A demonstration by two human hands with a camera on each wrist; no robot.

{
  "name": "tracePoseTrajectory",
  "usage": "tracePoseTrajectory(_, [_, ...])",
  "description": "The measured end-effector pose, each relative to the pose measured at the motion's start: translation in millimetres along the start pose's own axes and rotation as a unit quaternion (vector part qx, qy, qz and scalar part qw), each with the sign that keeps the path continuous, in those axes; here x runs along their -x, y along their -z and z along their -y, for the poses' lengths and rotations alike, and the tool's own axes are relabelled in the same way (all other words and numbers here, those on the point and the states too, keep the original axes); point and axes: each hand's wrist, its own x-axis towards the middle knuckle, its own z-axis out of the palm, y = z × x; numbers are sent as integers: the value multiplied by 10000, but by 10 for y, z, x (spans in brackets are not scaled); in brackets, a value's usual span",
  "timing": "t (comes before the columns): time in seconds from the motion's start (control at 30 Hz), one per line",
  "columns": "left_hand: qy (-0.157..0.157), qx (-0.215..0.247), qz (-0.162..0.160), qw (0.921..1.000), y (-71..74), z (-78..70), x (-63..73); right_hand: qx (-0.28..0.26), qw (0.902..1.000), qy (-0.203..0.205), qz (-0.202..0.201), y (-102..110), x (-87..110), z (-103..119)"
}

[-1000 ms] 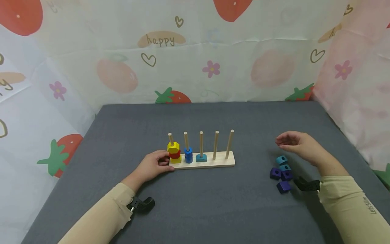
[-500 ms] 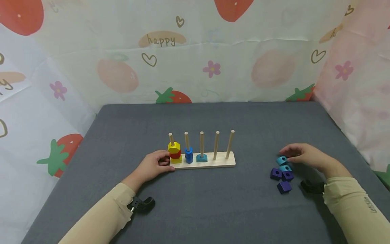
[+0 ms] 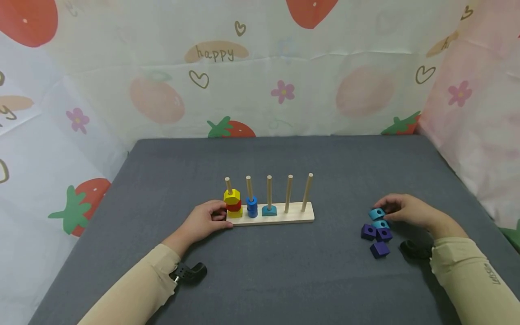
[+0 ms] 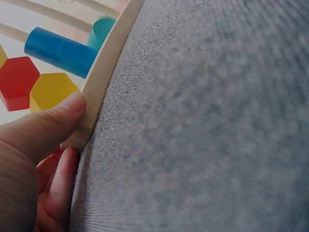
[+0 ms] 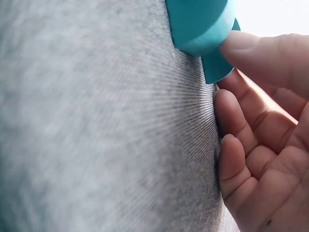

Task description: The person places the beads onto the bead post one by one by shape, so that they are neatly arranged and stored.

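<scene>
"Where's the left hand (image 3: 205, 221)?"
"Inward from the tabletop's left edge (image 3: 94, 221), its thumb (image 4: 71, 107) and fingers (image 4: 61, 186) gripping."
"And the right hand (image 3: 412, 212)?"
"Toward the tabletop's right edge (image 3: 473, 216), palm sideways, thumb (image 5: 265, 55) and fingers (image 5: 239, 89) pinching."

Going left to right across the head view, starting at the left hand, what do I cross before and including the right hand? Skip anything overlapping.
Left hand, yellow-and-red stack, blue cylinders, teal half-round piece on its peg, bare fourth peg, bare fifth peg, leftmost purple block, right hand.
</scene>
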Motion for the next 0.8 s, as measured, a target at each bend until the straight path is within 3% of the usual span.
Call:
tracePoseTrajectory(0.4, [-59, -92, -8, 9999, -10, 33, -14, -31, 9999, -49, 83, 32, -21, 113])
tracePoseTrajectory(0.8, [16, 78, 24, 10000, 0, 25, -11, 598, 9935, 209, -943, 129, -129, 771])
